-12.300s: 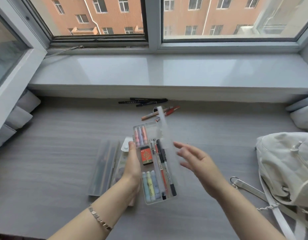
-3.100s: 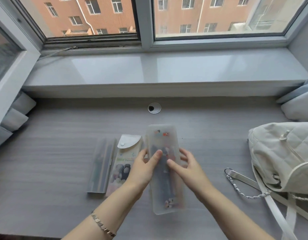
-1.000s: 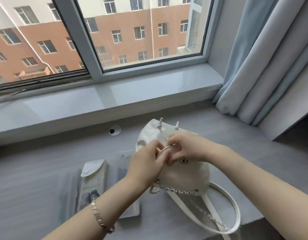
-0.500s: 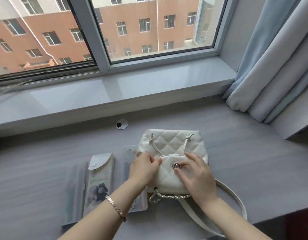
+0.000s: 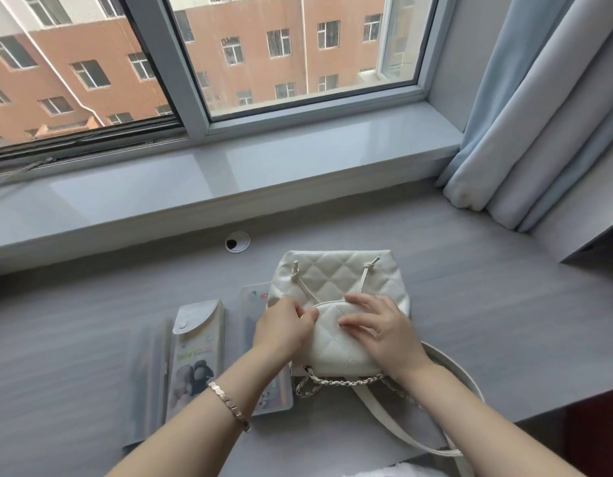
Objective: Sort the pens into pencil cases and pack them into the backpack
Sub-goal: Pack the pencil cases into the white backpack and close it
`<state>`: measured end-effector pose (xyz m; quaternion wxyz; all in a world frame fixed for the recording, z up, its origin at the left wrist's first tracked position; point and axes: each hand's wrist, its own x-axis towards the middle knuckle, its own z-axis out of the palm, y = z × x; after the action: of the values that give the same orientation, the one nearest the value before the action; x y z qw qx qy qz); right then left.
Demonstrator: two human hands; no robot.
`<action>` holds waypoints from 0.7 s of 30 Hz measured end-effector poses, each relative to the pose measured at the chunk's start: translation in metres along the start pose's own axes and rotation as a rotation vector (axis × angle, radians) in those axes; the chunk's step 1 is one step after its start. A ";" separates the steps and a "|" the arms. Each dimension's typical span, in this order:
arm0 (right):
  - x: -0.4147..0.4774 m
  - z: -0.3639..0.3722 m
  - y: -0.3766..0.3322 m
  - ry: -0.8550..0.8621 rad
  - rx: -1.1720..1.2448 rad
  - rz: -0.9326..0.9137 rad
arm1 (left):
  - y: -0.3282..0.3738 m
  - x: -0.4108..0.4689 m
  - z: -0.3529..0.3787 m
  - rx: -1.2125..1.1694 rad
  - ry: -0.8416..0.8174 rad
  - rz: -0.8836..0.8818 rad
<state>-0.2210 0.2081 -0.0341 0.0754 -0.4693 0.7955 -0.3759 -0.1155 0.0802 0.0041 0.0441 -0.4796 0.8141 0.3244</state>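
The backpack (image 5: 336, 277), small, white and quilted, lies on its back in the middle of the counter (image 5: 470, 287), with its base toward twelve o'clock and its flap (image 5: 336, 346) toward the person. Both hands are on that flap. The left hand (image 5: 284, 333) curls its fingers round the flap's rim at nine o'clock, apparently to pin or lift that edge. The right hand (image 5: 384, 330) lies across the flap with fingers spread and nearly straight. Its fingertips press near the middle, where a clasp would sit, though no clasp shows under them. The grip suggests the flap is being worked open so the bag can take the cases. It could also be a fastening move.

Two drawstring cords (image 5: 367, 273) run up from under the flap. A chain (image 5: 342, 382) hangs at the bag's six o'clock edge, and a white strap (image 5: 459, 376) loops out toward five o'clock, clear of the opening.

Three pencil cases lie side by side at nine o'clock of the bag, not yet packed. A frosted case (image 5: 251, 304) is closest, partly under the left forearm and touching the bag. Next comes a printed case (image 5: 196, 349) with a snap tab, then a clear case (image 5: 145, 373). Laid parallel and within reach, they are ready to be picked up one at a time. No loose pens are visible.

A bracelet (image 5: 229, 406) circles the left wrist. A cable hole (image 5: 237, 241) sits at eleven o'clock, with the windowsill (image 5: 229, 166) beyond it and a curtain (image 5: 539, 115) at two o'clock.
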 end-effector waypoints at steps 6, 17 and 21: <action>0.025 -0.033 -0.018 -0.315 0.256 0.183 | -0.003 -0.008 -0.013 -0.178 -0.088 0.052; -0.006 -0.070 -0.020 -0.468 -0.009 -0.110 | -0.009 -0.017 -0.006 0.617 -0.037 0.598; -0.029 -0.063 -0.022 -0.940 -0.152 0.179 | 0.006 -0.017 0.014 0.713 -0.008 0.542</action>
<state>-0.2201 0.2583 0.0180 0.4240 -0.5222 0.7378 -0.0562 -0.1147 0.1028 0.0029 0.1232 -0.2027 0.9711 0.0252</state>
